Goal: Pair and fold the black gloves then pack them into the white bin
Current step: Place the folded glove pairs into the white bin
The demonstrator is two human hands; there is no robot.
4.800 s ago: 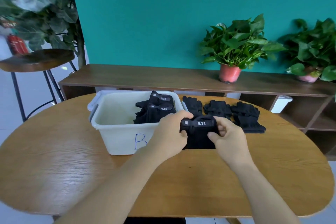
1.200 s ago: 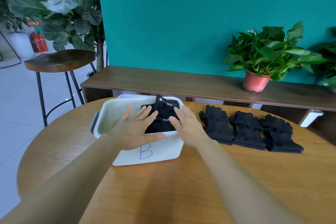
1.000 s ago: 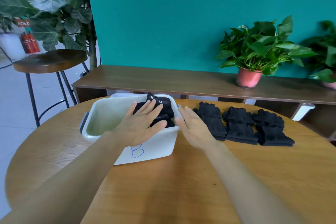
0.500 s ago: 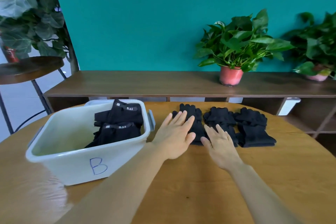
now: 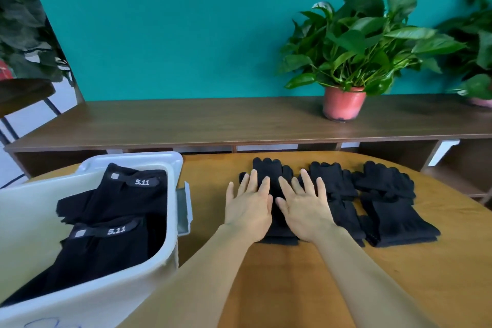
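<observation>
The left hand (image 5: 249,209) and the right hand (image 5: 303,208) lie flat, fingers spread apart, on the leftmost black gloves (image 5: 269,170) just right of the white bin (image 5: 171,208), and a careless grab could drag the next pile (image 5: 336,181) along, since it lies so close.

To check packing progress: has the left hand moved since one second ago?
Yes. The left hand was over the white bin; now it lies flat to the bin's right, on the nearest glove pile on the table.
</observation>
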